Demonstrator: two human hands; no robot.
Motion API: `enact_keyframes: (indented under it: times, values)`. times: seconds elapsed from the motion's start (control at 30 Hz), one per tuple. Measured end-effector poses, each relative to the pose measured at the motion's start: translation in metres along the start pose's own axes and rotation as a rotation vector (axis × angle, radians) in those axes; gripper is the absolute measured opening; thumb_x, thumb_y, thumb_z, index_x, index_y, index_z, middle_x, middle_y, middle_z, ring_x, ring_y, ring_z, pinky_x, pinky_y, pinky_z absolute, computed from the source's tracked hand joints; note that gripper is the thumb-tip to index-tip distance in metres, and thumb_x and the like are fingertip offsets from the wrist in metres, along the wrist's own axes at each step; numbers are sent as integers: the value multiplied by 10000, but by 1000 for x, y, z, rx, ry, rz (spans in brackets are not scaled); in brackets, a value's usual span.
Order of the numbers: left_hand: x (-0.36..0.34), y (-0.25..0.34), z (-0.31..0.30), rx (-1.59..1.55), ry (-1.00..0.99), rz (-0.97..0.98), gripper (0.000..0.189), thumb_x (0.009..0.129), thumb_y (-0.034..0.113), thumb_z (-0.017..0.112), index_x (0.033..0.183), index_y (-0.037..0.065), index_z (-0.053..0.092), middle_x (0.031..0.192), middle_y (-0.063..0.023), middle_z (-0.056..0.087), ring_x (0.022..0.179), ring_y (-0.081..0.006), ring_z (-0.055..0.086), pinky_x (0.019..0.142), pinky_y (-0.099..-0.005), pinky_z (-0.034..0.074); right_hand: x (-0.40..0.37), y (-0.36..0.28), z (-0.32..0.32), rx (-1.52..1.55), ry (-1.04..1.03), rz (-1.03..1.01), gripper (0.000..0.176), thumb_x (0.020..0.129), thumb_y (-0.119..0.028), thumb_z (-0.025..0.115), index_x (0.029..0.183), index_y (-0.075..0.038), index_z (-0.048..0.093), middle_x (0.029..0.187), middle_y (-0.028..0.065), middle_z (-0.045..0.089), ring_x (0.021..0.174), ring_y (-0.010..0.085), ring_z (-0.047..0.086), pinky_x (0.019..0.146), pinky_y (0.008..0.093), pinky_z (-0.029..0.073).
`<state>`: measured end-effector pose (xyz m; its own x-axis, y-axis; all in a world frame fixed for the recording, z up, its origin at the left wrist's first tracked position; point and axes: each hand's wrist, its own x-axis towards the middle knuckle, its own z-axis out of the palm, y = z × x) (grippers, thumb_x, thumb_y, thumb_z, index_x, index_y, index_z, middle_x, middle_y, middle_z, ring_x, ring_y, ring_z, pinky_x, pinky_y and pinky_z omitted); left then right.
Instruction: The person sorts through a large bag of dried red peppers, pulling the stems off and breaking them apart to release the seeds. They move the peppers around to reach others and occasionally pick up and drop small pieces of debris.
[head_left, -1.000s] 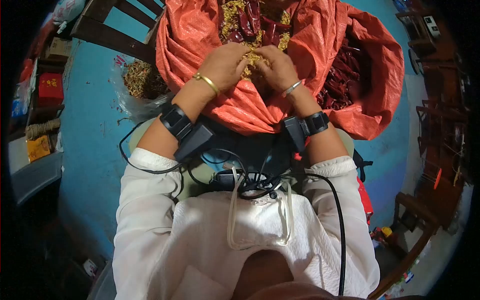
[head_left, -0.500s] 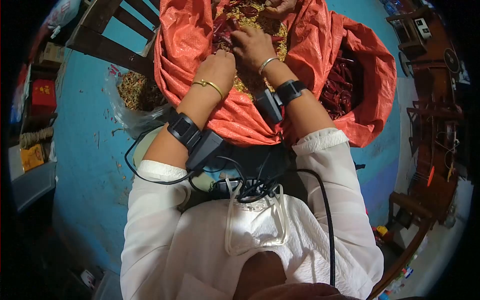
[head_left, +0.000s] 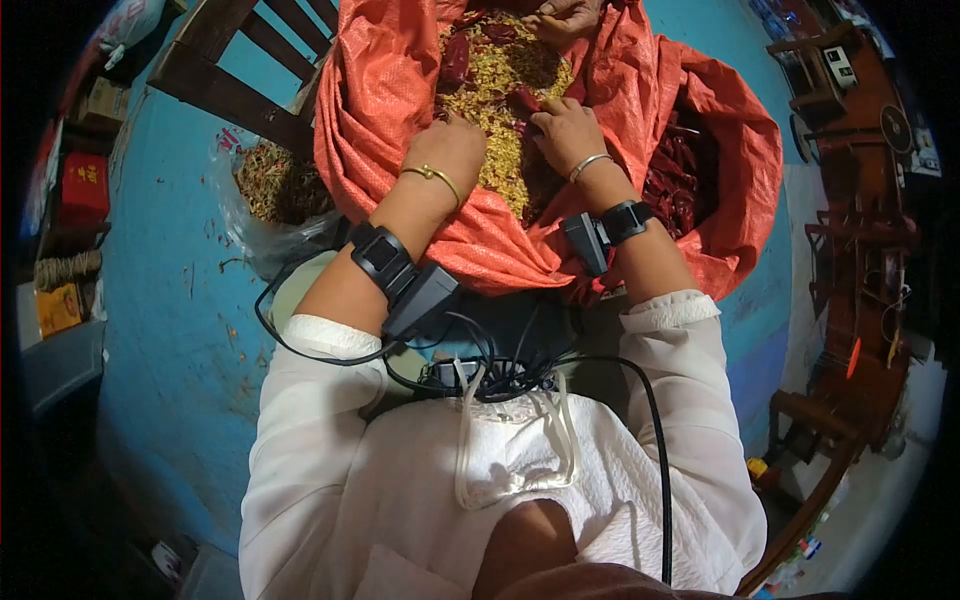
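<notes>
Yellow seeds [head_left: 505, 165] mixed with dark red dried chilies [head_left: 455, 62] fill an open orange woven sack [head_left: 365, 110] in front of me. My left hand [head_left: 447, 155] is closed over the left side of the seeds; its fingertips are turned away, so what they hold is hidden. On the right side, my right hand [head_left: 570, 135] has its thumb and fingers bent around the end of a dried chili [head_left: 525, 97]. Beyond them, another person's hand [head_left: 568, 18] is over the far edge of the seeds.
A second orange sack [head_left: 755, 170] with dried chilies [head_left: 682, 185] stands at the right. To the left, a clear plastic bag [head_left: 285, 235] holds dried stems beside a dark wooden chair [head_left: 230, 95]. Black cables [head_left: 665, 470] run across my lap and chest.
My hands have moved apart. The right hand has shifted right and toward me, the left slightly right and toward me, uncovering more yellow seeds between them.
</notes>
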<state>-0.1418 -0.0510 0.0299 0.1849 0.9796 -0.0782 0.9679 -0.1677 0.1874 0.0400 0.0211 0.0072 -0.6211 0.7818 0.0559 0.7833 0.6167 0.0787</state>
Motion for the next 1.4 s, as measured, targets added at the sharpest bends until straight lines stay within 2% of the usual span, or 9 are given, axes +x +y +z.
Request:
enact_keyframes:
  times: [0.27, 0.5, 0.73, 0.87, 1.0, 1.03, 1.07, 1.27, 1.4]
  values:
    - [-1, 3, -11, -79, -13, 19, 201, 762, 67, 452, 854, 7, 620, 910, -175, 595, 826, -308, 593, 701, -378, 486, 67, -9, -8, 218, 164, 291, 169, 750, -230, 541, 851, -115, 614, 870, 94, 586, 859, 276, 560, 713, 385, 458]
    - [3, -5, -8, -99, -48, 15, 193, 768, 191, 528, 857, 21, 551, 824, -164, 574, 781, -317, 567, 676, -409, 460, 96, -8, 18, 348, 105, 364, 205, 715, -240, 564, 851, -95, 613, 859, 132, 601, 830, 295, 570, 729, 392, 453]
    - [5, -6, -13, -296, 61, 29, 233, 760, 180, 530, 929, 21, 551, 882, -174, 570, 810, -324, 554, 704, -397, 450, 53, 13, 5, 1419, 60, 601, 126, 728, -132, 597, 771, -15, 583, 651, 56, 585, 545, 121, 538, 519, 238, 438]
    - [12, -3, 4, -468, 396, 13, 305, 757, 133, 538, 1040, 19, 541, 903, -169, 585, 752, -272, 580, 672, -350, 462, 18, -20, -17, 1526, -75, 332, 64, 758, -82, 582, 763, -19, 574, 650, 1, 558, 550, 72, 510, 494, 204, 415]
    - [17, 2, 7, -892, 329, -60, 202, 743, 146, 538, 877, 6, 595, 816, -181, 595, 754, -320, 571, 689, -366, 454, 10, -30, -20, 1628, -119, 258, 76, 772, -96, 584, 778, -21, 573, 664, -7, 557, 553, 51, 491, 484, 197, 404]
    - [18, 2, 9, -1038, 257, -98, 207, 771, 131, 537, 921, 0, 593, 752, -110, 596, 670, -198, 551, 617, -291, 440, 9, -29, -20, 1710, -117, 274, 79, 776, -98, 583, 785, -19, 574, 668, -9, 556, 558, 44, 486, 479, 194, 400]
    - [19, 1, 10, -1183, 183, -135, 214, 799, 117, 536, 965, -5, 591, 688, -39, 596, 586, -76, 531, 546, -216, 426, 7, -26, -23, 1692, -159, 258, 89, 781, -108, 585, 791, -21, 575, 668, -12, 554, 562, 36, 486, 464, 191, 396]
    - [26, -1, 19, -1012, 348, -132, 149, 802, 128, 549, 824, -7, 605, 618, -3, 557, 540, -53, 485, 496, -203, 394, 8, -18, -19, 1590, -146, 302, 128, 786, -134, 583, 843, -21, 609, 687, -9, 568, 587, 53, 518, 485, 192, 411]
    - [26, 1, 16, -1011, 362, -139, 162, 796, 148, 564, 744, -5, 582, 589, 6, 538, 514, -48, 473, 470, -205, 377, 30, 9, 12, 1008, 148, 447, 152, 730, -181, 618, 827, -69, 650, 695, 76, 631, 631, 159, 591, 586, 283, 465]
